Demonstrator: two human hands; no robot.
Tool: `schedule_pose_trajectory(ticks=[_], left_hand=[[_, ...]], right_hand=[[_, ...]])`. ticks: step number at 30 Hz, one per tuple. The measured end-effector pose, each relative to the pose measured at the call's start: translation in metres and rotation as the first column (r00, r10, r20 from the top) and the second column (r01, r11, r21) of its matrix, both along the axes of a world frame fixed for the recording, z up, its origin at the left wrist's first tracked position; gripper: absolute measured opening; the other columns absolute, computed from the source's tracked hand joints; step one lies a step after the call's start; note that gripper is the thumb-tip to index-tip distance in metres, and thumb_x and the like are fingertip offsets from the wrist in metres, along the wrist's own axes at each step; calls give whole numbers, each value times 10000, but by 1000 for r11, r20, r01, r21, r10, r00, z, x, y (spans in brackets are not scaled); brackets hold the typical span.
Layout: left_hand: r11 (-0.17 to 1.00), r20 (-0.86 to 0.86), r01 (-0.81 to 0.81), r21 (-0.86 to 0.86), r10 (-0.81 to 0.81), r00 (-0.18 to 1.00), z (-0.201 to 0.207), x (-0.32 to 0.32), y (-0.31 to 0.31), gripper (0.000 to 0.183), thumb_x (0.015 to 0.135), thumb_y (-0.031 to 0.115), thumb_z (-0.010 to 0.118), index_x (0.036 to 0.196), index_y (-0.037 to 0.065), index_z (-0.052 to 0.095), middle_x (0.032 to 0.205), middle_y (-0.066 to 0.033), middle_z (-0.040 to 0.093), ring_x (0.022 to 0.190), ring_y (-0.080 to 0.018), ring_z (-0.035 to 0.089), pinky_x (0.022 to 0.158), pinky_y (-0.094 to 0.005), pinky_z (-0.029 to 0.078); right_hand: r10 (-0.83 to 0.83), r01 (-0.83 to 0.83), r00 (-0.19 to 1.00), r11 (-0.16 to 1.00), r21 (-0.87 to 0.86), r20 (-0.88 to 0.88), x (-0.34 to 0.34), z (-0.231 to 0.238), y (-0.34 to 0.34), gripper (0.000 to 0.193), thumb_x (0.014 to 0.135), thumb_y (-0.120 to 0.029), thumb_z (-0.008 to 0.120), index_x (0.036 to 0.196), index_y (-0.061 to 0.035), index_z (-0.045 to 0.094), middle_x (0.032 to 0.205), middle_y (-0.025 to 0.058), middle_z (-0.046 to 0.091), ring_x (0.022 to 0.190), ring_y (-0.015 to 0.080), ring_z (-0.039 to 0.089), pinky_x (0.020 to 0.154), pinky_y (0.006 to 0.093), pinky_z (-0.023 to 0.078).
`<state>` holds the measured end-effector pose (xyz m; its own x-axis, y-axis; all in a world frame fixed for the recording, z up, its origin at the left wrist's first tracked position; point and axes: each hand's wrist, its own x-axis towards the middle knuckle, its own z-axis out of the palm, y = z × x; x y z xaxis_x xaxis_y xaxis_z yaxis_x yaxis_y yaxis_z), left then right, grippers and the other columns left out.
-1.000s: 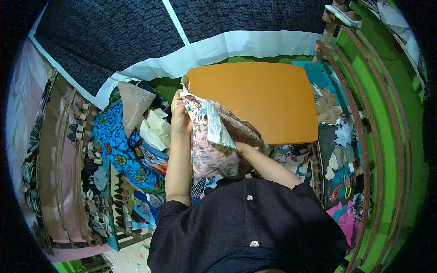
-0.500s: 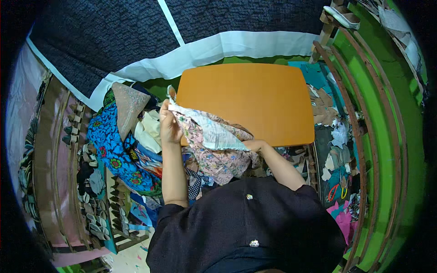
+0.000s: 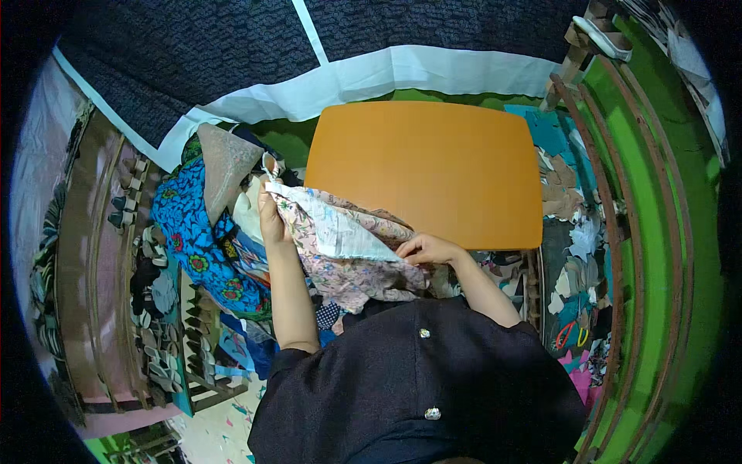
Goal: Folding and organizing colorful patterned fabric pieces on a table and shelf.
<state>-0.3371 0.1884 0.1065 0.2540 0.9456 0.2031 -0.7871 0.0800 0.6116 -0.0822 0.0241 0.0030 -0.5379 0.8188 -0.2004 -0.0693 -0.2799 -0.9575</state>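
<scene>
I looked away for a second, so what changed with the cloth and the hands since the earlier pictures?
The floral cloth, bunched upright a second ago, has come down and spread leftward. The left hand pulled its corner out left; the right hand lowered to the near edge of the orange table. Both keep their grip; table and fabric pile stayed.

Soft, thin floral cloth (image 3: 348, 255), matt and crumpled, paler on the reverse. Smooth orange bench (image 3: 433, 166) top, satin like laminate or varnished wood. Bright blue printed fabric (image 3: 185, 232) alongside, matt too. Dark textured bedcover (image 3: 193, 62), woven look, plain white border.
</scene>
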Motion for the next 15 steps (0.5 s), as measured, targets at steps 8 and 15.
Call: schedule_pose_trajectory(ticks=[8,15], left_hand=[[997,61,53,-60,-50,997,-9,-25,0,199,870,110,415,1051,65,483,881,-61,582,752,-217,598,686,-348,506],[980,90,195,-52,-189,978,-9,-30,-26,268,892,269,418,1043,68,510,874,-102,609,722,-237,604,663,-368,501]], right_hand=[[-251,173,932,942,287,262,-49,6,-7,308,780,-136,598,1082,-77,576,997,85,587,835,170,569,688,303,469],[-450,183,860,713,677,242,-103,-8,-16,343,716,-71,545,1057,-44,573,995,147,572,881,284,565,778,343,443]])
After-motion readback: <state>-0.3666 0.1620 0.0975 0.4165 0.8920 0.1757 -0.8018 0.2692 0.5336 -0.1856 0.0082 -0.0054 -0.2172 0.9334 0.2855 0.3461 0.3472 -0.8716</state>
